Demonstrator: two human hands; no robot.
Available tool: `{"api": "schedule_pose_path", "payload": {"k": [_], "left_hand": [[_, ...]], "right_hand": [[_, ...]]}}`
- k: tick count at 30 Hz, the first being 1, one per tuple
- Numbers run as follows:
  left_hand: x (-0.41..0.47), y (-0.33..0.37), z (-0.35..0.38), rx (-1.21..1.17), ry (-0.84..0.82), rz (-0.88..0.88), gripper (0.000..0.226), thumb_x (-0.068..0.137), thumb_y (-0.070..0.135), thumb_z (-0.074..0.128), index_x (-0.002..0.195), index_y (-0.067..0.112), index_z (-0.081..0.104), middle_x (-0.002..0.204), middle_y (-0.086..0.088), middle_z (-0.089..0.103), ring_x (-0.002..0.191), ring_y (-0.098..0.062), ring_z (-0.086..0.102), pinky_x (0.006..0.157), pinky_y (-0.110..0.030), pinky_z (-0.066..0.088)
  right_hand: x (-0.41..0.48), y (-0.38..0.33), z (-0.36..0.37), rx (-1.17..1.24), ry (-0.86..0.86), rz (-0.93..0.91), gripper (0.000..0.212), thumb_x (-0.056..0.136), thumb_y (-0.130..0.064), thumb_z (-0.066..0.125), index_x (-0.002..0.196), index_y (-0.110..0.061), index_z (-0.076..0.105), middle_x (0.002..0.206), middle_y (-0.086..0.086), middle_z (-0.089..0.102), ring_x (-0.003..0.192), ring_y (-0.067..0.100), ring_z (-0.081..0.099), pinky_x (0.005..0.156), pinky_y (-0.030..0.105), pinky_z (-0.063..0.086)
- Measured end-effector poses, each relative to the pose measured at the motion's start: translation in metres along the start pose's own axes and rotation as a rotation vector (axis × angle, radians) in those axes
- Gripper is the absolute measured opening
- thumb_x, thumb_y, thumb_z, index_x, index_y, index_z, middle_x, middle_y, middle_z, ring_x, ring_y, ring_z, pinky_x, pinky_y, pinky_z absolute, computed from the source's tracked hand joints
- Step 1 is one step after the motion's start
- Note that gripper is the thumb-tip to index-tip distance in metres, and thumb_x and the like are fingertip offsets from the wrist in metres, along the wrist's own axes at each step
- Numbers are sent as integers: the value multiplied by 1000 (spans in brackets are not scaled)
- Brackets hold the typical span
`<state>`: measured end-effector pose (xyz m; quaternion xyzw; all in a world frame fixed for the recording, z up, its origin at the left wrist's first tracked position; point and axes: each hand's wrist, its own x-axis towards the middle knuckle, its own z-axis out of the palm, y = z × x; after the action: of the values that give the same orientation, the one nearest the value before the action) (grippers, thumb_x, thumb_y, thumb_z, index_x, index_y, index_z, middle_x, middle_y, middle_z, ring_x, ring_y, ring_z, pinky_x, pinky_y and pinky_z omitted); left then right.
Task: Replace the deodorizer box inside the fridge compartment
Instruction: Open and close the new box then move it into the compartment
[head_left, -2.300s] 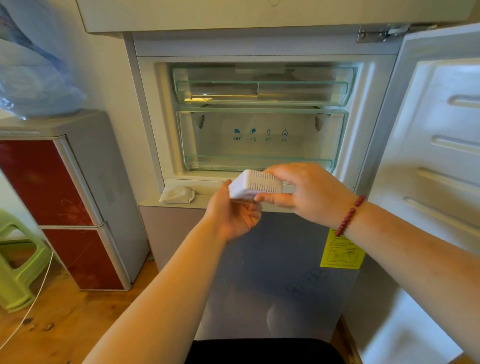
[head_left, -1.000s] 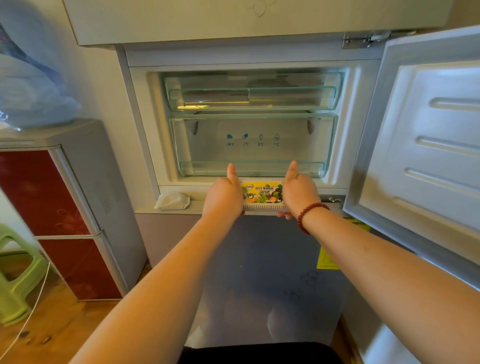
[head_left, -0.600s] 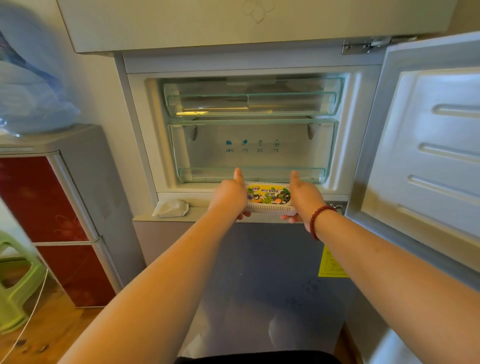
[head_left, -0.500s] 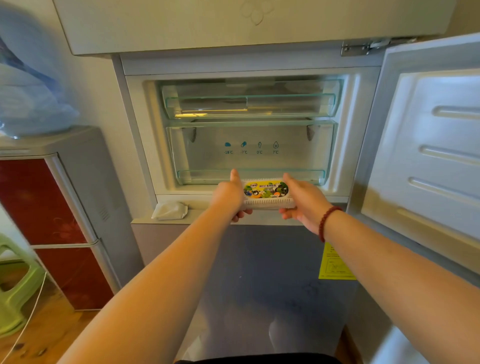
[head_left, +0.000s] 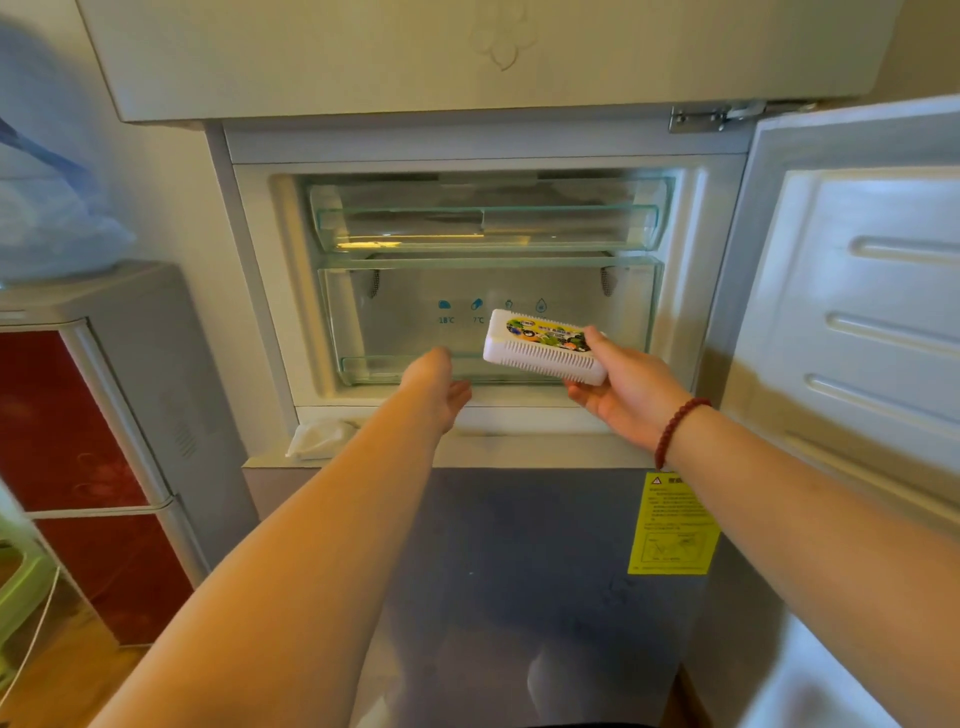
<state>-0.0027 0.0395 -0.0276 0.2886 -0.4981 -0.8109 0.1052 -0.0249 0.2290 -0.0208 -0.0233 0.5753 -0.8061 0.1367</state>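
Right hand (head_left: 626, 387) grips deodorizer box (head_left: 545, 347) by its right end, held in front of the clear drawer (head_left: 488, 312). Left hand (head_left: 439, 387) loose, half-open, holding nothing, near the drawer's lower lip. Box: rigid white slotted plastic, glossy label, likely light; hold by long sides.

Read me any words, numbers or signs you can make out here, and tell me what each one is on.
"18°C" and "7°C": under small blue icons on the clear drawer front; two further icons' figures are unreadable.
Deodorizer box, in the right hand: colourful label, print too blurred.
Yellow warning sticker on the lower door: warning triangle sign, text too small.
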Motion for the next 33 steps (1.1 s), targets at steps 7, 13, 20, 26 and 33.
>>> {"api": "schedule_pose_path", "payload": {"k": [7, 13, 20, 26, 33], "left_hand": [[-3, 1, 3, -175, -86, -48, 44, 98, 25, 49, 136, 4, 42, 113, -12, 57, 101, -23, 60, 97, -43, 49], [-7, -19, 3, -229, -40, 69, 45, 99, 32, 48, 132, 2, 46, 104, -8, 58, 99, -19, 61, 85, -31, 52], [-26, -49, -7, -211, -6, 209, 24, 100, 28, 46, 113, 8, 42, 86, -3, 56, 81, -14, 61, 89, -33, 50], [-39, -57, -17, -179, -20, 227, 28, 100, 28, 46, 113, 4, 48, 87, -5, 61, 79, -15, 63, 95, -36, 49], [-62, -31, -32, -83, -55, -27, 40, 99, 25, 42, 132, 2, 41, 105, -12, 59, 98, -29, 62, 85, -45, 52]], "right_hand": [[-6, -20, 9, 61, -23, -51, 28, 94, -22, 57, 112, -1, 58, 109, 17, 68, 92, 24, 67, 65, 29, 58], [-20, -37, 18, 160, -71, -51, 21, 93, -17, 58, 107, -2, 57, 110, 21, 67, 90, 26, 67, 68, 30, 57], [-40, -60, 45, 41, -210, -140, 22, 95, -16, 53, 111, -1, 54, 108, 20, 68, 90, 26, 68, 67, 29, 59], [-47, -95, 64, -173, -160, -295, 26, 95, -11, 53, 121, -5, 52, 113, 18, 61, 99, 30, 65, 70, 33, 60], [-29, -117, 61, -371, -109, -374, 30, 90, -15, 63, 115, -2, 56, 110, 19, 66, 92, 26, 69, 67, 35, 62]]}}
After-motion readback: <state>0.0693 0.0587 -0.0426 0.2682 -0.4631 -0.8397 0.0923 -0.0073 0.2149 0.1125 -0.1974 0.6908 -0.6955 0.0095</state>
